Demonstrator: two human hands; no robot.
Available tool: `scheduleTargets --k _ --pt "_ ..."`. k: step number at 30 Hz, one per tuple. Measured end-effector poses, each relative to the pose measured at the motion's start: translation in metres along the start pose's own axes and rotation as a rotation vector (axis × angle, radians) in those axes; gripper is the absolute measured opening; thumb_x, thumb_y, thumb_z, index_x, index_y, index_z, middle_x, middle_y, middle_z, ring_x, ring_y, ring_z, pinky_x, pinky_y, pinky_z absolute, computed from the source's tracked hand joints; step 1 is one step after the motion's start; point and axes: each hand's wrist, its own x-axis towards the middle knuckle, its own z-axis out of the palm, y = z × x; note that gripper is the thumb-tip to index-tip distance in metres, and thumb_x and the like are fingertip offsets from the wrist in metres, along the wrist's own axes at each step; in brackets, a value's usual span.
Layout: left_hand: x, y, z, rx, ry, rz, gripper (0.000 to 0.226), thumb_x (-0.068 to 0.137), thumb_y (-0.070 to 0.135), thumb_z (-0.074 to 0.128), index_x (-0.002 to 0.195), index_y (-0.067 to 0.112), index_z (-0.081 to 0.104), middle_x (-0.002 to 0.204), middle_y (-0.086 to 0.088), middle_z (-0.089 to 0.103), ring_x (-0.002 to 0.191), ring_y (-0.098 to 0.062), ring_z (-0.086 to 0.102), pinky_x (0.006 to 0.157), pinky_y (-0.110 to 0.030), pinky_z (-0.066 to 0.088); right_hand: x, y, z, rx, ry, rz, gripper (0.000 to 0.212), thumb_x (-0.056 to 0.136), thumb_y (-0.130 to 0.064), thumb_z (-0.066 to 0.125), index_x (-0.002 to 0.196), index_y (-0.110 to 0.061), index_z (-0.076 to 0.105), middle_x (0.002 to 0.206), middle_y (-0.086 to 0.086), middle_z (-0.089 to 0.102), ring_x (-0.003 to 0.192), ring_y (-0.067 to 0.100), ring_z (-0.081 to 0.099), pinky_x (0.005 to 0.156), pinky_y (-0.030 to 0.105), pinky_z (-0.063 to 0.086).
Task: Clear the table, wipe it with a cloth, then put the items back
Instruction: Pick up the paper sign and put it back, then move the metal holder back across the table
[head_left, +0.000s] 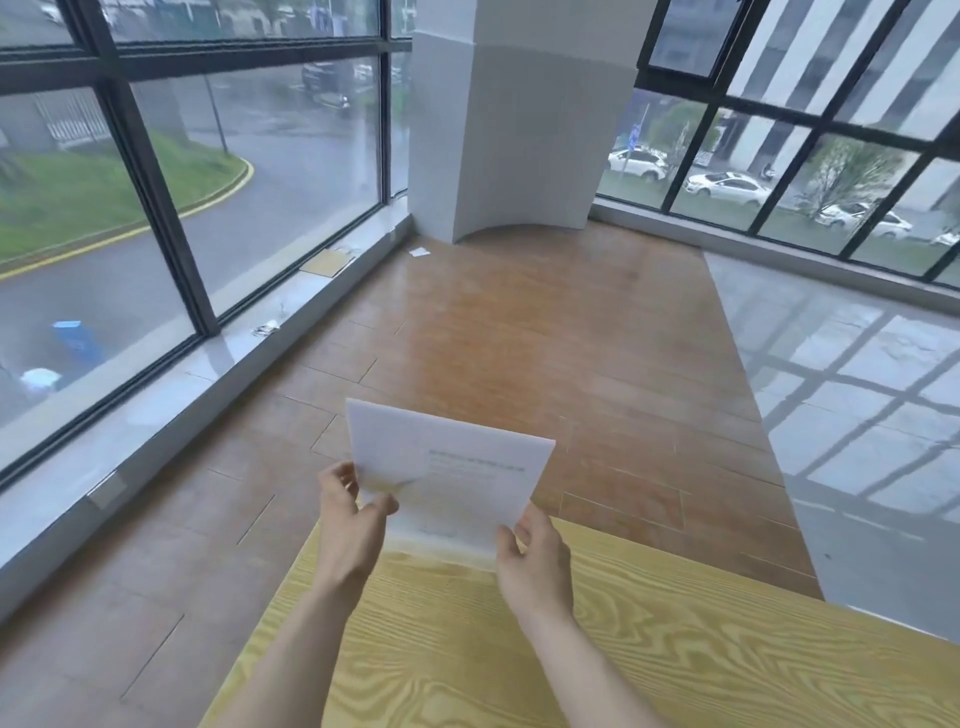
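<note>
- Sheet of white paper (452, 473) held up in both hands above the far edge of the bench (675, 654), tilted toward the camera, its upper left corner highest.
- Faint line of printed text across the sheet's right half; wording too blurred to read.
- Left hand (350, 519) pinched shut on the sheet's lower left edge, thumb in front, fingers behind.
- Right hand (532, 558) closed on the sheet's lower right corner, fingertips curled over the edge.
- Both forearms bare, reaching forward over the bench from the bottom of the view.
- Bench of light yellowish wood with bold grain, filling the lower right.
- Wooden plank floor (519, 338) beyond and to the left of the bench, with a glossy grey strip (857, 415) on the right mirroring the window grid.
- White column (519, 130) in the far corner, between two walls of dark-framed windows (156, 182).
- Small white scrap (418, 252) on the floor near the column's foot.
- Flat tan piece (326, 263) lying on the window sill at left, and a small crumpled bit (266, 329) nearer along the same sill.
- Outside: wet road, grass verge and parked white cars (727, 188).
</note>
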Motion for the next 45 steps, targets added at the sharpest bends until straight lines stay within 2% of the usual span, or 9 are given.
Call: scheduleTargets --k 4,8,12,16,18,20,25,38,45 --pt "0.036 0.001 -0.012 0.001 0.009 0.025 0.051 0.078 -0.002 0.060 0.120 0.022 0.041 0.135 -0.003 0.047 0.133 -0.018 0.045 0.110 -0.043 0.038 0.017 -0.005 0.025 0.007 -0.046 0.005 0.028 0.095 -0.015 0.052 0.119 -0.027 0.061 0.108 -0.012 0.067 0.103 0.011 0.061 0.085 0.030 0.048" --pt "0.054 -0.003 -0.018 -0.004 -0.011 0.010 0.050 0.080 -0.005 0.058 0.120 0.019 0.040 0.130 -0.001 0.049 0.130 -0.016 0.045 0.103 -0.035 0.037 0.023 -0.002 0.039 0.014 -0.098 0.021 0.025 0.097 -0.012 0.052 0.108 -0.033 0.058 0.099 -0.022 0.065 0.090 -0.002 0.061 0.073 0.015 0.043" --pt "0.058 -0.013 -0.018 0.012 -0.004 0.006 0.054 0.082 -0.006 0.056 0.124 0.021 0.038 0.132 0.003 0.047 0.133 -0.013 0.042 0.109 -0.037 0.036 0.024 0.005 0.042 -0.001 -0.143 0.013 0.033 0.099 -0.012 0.053 0.118 -0.039 0.054 0.102 -0.033 0.060 0.090 -0.022 0.056 0.076 0.010 0.043" --pt "0.057 -0.019 -0.015 0.026 0.018 0.014 0.060 0.081 -0.004 0.058 0.129 0.023 0.037 0.136 0.005 0.046 0.140 -0.014 0.038 0.114 -0.041 0.034 0.026 0.005 0.038 -0.061 -0.137 0.028 0.038 0.099 -0.017 0.054 0.132 -0.035 0.052 0.103 -0.032 0.058 0.100 -0.006 0.060 0.087 0.019 0.039" --pt "0.054 -0.021 -0.014 0.060 0.031 0.016 0.068 0.082 0.002 0.060 0.141 0.021 0.032 0.145 0.004 0.043 0.145 -0.014 0.034 0.112 -0.037 0.033 0.024 0.003 0.035 -0.109 -0.157 0.031 0.047 0.099 -0.024 0.055 0.144 -0.030 0.046 0.126 -0.024 0.060 0.127 0.008 0.055 0.099 0.026 0.042" --pt "0.050 -0.026 -0.014 0.135 0.067 0.001 0.077 0.084 0.011 0.062 0.151 0.020 0.024 0.158 0.002 0.035 0.148 -0.014 0.030 0.111 -0.037 0.031 0.020 0.003 0.028 -0.169 -0.162 0.036 0.067 0.097 -0.034 0.057 0.157 -0.022 0.029 0.156 -0.008 0.045 0.147 0.016 0.038 0.116 0.035 0.035" --pt "0.010 -0.042 -0.001 0.351 0.073 -0.010 0.073 0.089 0.022 0.063 0.152 0.013 0.028 0.159 -0.005 0.035 0.147 -0.022 0.033 0.113 -0.043 0.032 -0.001 0.019 -0.013 -0.346 -0.179 0.003 0.077 0.098 -0.045 0.055 0.161 -0.026 0.014 0.167 -0.004 0.023 0.153 0.018 0.023 0.122 0.037 0.026" --pt "-0.200 -0.080 0.164 0.672 -0.485 0.174 0.074 0.092 0.042 0.061 0.153 0.024 0.025 0.156 -0.004 0.035 0.138 -0.029 0.043 0.100 -0.043 0.041 -0.109 0.175 -0.241 -0.453 -0.069 0.216 0.073 0.098 -0.049 0.053 0.160 -0.032 0.018 0.168 -0.008 0.019 0.155 0.015 0.017 0.122 0.034 0.023" --pt "-0.328 -0.112 0.296 0.728 -0.747 0.240 0.078 0.088 0.048 0.064 0.153 0.028 0.025 0.156 0.002 0.035 0.136 -0.021 0.046 0.093 -0.036 0.042 -0.179 0.294 -0.398 -0.341 0.061 0.408 0.068 0.092 -0.053 0.060 0.152 -0.030 0.038 0.156 -0.008 0.039 0.145 0.017 0.037 0.117 0.031 0.032"
